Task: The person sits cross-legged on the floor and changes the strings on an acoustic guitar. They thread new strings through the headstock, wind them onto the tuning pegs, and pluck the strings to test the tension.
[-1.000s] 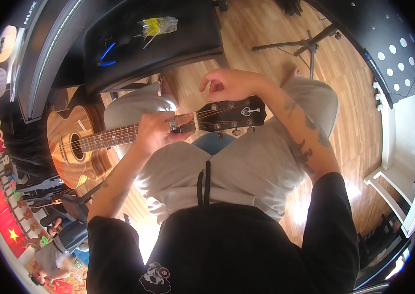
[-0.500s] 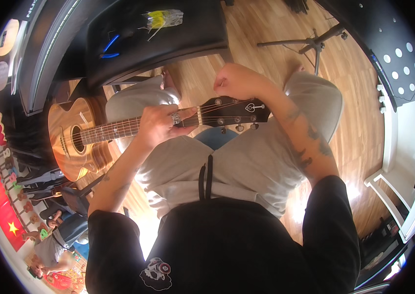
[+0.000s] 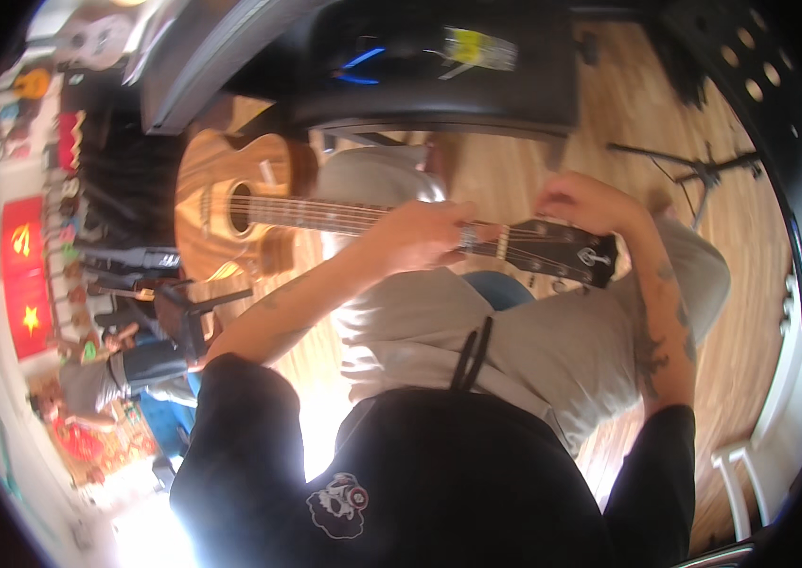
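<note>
Far to the left of the left hand, small and warped by the lens: another person (image 3: 93, 383). Nearer on that side: the wooden guitar (image 3: 211, 180), laid across the lap, neck passing under the left hand (image 3: 424, 237). Closed over the neck there, just short of the nut. Ahead of the left hand, on the black bench (image 3: 514, 106): a blue-handled tool (image 3: 364, 58), head lost against black, then a crumpled clear-and-yellow packet (image 3: 481, 49). Right of the left hand, just above the headstock (image 3: 564, 253): the right hand (image 3: 585, 201), fingers bent inward and gathered; cannot tell whether pinching a peg, too blurred. Judging by the strings (image 3: 297, 211), strung already from body to headstock; amount left, impossible to tell. Hidden: strings beneath the left hand, upper pegs partly behind the right. Farther right: a floor stand (image 3: 704, 170).
</note>
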The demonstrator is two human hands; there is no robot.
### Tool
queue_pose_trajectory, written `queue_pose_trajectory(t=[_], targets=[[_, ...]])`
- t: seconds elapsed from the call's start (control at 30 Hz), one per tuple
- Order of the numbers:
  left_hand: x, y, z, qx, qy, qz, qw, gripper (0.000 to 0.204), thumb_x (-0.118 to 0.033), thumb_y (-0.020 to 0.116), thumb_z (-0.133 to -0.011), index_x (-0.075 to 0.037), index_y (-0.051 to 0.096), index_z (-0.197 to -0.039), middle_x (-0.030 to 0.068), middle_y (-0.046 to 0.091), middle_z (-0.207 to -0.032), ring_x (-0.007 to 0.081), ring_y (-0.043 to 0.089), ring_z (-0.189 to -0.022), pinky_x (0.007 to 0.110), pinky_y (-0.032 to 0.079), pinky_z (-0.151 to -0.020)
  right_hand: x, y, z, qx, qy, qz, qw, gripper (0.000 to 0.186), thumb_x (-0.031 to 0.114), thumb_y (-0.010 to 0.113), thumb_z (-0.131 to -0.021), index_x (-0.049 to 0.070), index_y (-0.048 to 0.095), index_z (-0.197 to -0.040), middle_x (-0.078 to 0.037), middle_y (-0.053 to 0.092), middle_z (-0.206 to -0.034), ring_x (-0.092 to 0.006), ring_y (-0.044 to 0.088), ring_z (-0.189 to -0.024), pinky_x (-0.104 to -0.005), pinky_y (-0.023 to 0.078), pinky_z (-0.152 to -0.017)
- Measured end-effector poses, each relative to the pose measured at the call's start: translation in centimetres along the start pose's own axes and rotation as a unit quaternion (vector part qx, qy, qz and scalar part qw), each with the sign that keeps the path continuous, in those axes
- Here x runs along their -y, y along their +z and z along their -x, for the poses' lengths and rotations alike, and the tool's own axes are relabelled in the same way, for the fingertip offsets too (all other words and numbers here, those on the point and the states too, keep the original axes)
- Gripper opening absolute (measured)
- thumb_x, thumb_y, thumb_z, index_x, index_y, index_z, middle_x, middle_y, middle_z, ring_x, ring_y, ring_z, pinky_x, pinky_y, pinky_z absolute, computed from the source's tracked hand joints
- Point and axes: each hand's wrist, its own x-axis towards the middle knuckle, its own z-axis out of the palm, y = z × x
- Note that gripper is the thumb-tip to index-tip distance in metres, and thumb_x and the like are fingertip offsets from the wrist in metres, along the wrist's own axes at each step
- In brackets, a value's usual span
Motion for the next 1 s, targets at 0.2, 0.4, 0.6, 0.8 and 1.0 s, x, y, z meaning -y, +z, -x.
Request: queue_pose_trajectory(t=[0.2,0.4,0.6,0.8,1.0], targets=[[0.3,1.0,1.1,-0.034,0.011,-0.067,0.997,0.067,-0.019,0.069,-0.089,-0.031,0.049,-0.151,0.0031,0.050,-0.096,0.0194,0.061,-0.077,0.034,0.056,-0.058,2.2,-0.6,0.0,0.013,0.026,-0.024,0.999,0.016,0.012,0.065,-0.097,-0.001,0.072,-0.103,-0.010,0.073,-0.092,-0.0173,0.067,-0.089,-0.0318,0.053,-0.081],[-0.4,0.6,1.7,-0.075,0.014,-0.080,0.994,0.060,-0.020,0.068,-0.089,-0.030,0.054,-0.147,0.0025,0.050,-0.096,0.0179,0.060,-0.085,0.032,0.056,-0.063,1.2,-1.0,-1.2,0.073,0.024,-0.132,0.988,0.014,0.010,0.066,-0.096,-0.001,0.071,-0.104,-0.004,0.071,-0.092,-0.0122,0.066,-0.089,-0.0274,0.052,-0.081],[-0.5,1.1,1.4,-0.070,-0.023,-0.042,0.996,0.057,-0.018,0.070,-0.087,-0.029,0.056,-0.142,0.0038,0.054,-0.103,0.0231,0.062,-0.092,0.038,0.055,-0.074,0.0,-1.8,-0.9,0.063,-0.005,-0.116,0.991,0.018,0.016,0.070,-0.096,0.000,0.073,-0.104,-0.002,0.070,-0.090,-0.0097,0.063,-0.083,-0.0274,0.052,-0.074],[-1.2,0.9,1.3,-0.056,-0.031,-0.087,0.994,0.061,-0.020,0.073,-0.083,-0.031,0.058,-0.142,0.0030,0.055,-0.101,0.0237,0.059,-0.091,0.038,0.049,-0.080,1.0,0.0,-0.9,-0.017,0.045,-0.062,0.997,0.023,0.024,0.071,-0.096,0.001,0.074,-0.098,-0.003,0.068,-0.081,-0.0101,0.062,-0.075,-0.0290,0.050,-0.067],[-1.4,0.7,0.8,-0.046,-0.050,-0.044,0.997,0.069,-0.015,0.079,-0.077,-0.029,0.060,-0.142,0.0031,0.053,-0.098,0.0241,0.059,-0.091,0.039,0.050,-0.080,1.6,1.6,-1.4,-0.081,0.117,0.026,0.990,0.029,0.029,0.070,-0.095,0.000,0.072,-0.095,-0.007,0.066,-0.075,-0.0155,0.061,-0.065,-0.0333,0.049,-0.063]])
